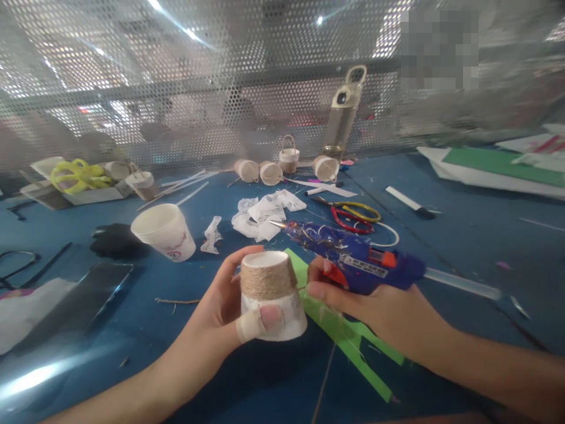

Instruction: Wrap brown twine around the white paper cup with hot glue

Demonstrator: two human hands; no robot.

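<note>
My left hand point(229, 309) is closed round an upside-down paper cup point(286, 321), its thumb wrapped in a bandage. Brown twine point(267, 280) is wound about the cup's upper half; the lower half is white. In my right hand point(357, 303) is a blue hot glue gun point(348, 253), its nozzle pointing left, above and behind the cup. A clear glue stick point(463, 284) sticks out of its back end. From the cup a strand of twine runs to my right fingers. Green paper strips point(339, 335) lie beneath the right hand.
White lace point(269, 212) lies behind the cup, with stacked paper cups point(163, 231) to its left. Scissors point(353, 217) and a marker point(409, 202) are at the right. Small twine-wrapped baskets point(289, 159) and a bottle point(342, 118) stand before the perforated metal screen point(198, 100). A phone point(79, 303) lies left.
</note>
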